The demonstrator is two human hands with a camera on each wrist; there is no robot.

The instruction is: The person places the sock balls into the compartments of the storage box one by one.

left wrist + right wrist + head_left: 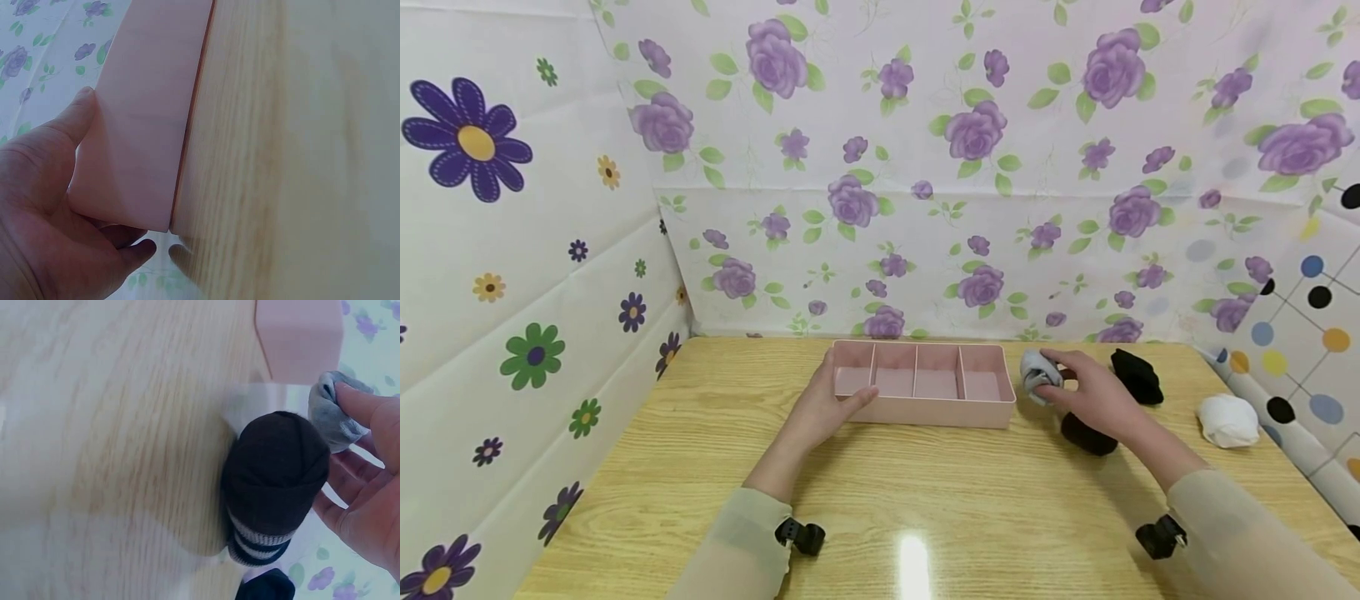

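Observation:
My left hand [818,407] grips the left end of a pink divided box [925,412], thumb over its front rim and fingers around the end wall. The several compartments of the box look bare inside. Just off the box's right end, my right hand [1096,395] pinches a rolled grey sock [1038,375] between thumb and fingers. In the right wrist view, a rolled black sock [275,472] with a striped cuff lies on the table close beside that hand, partly in front of the grey one.
Another black rolled bundle [1137,377] lies behind the right hand, and a white rolled bundle [1227,421] sits farther right. The wooden table [880,500] meets flower-printed sheets at its back and left, and a dotted sheet [1311,358] on the right.

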